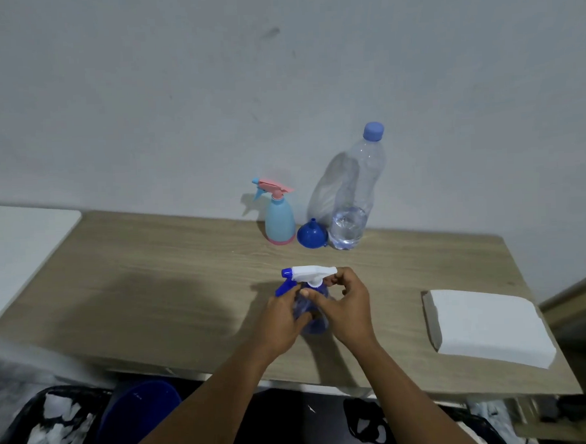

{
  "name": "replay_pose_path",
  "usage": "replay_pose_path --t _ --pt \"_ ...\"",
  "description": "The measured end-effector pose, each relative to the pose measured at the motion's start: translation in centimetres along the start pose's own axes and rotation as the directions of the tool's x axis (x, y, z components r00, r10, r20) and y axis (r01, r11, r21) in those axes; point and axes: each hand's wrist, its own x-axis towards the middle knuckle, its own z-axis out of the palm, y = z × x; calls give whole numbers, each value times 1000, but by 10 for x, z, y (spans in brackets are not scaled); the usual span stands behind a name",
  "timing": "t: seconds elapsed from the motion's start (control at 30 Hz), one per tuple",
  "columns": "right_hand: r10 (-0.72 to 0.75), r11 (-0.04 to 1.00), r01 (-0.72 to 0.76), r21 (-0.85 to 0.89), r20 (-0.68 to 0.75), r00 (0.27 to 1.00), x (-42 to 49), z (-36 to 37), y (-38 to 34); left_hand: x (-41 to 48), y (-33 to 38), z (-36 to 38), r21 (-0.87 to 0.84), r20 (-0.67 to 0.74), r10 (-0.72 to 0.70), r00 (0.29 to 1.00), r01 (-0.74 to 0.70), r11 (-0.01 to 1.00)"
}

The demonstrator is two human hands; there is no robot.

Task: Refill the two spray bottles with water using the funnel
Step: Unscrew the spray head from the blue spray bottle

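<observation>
blue spray bottle (318, 324) upright, near-middle of tabletop (186, 260) | left hand (284, 314) curled round its clear body, right hand (347, 306) pinching the white collar (314, 282) | likely light, thin, squashy plastic, so grip body gently, twist at collar | funnel (311, 233), water bottle (352, 216) far back

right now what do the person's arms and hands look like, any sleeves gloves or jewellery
The left hand and right hand are ungloved. The left forearm and right forearm are uncovered down to the picture's lower edge, so no sleeve shows. No watch, bracelet or ring is visible.
</observation>
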Motion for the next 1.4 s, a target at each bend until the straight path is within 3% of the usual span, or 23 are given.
replay_pose_path --t 0.1,0.27,0.43,0.63,0.83,1.03,1.23,1.4 --pt "-28 1000 28 -11 36 999 1 -2 4 0 1 0 -4 -1 -10 1000 10 1000" --pt "-181 975 200 -98 170 969 -2 -14 9 -2 1 1 6 -11 -6 1000 7 1000" --pt "-65 997 67 -43 58 996 0 -5 -3 -3 3 -1 23 -7 -14 1000 14 1000" --pt "-172 973 192 -125 152 973 -2 -14 6 -3 5 -1 43 -9 13 1000 -13 999" --pt "-62 993 69 -97 72 996 -2 -5 -7 -1 1 0 86 -13 17 1000 -16 996" --pt "-145 978 159 -133 108 984 -8 -12 5 -2 0 1 36 -8 18 1000 -18 999" --pt "-57 995 60 -76 45 997 -10 -3 -9 -1 -5 3 29 1 8 1000 -8 1000" --pt "-99 987 107 -121 69 993 -11 -8 4 -1 -2 2 -9 -4 22 1000 -22 1000"
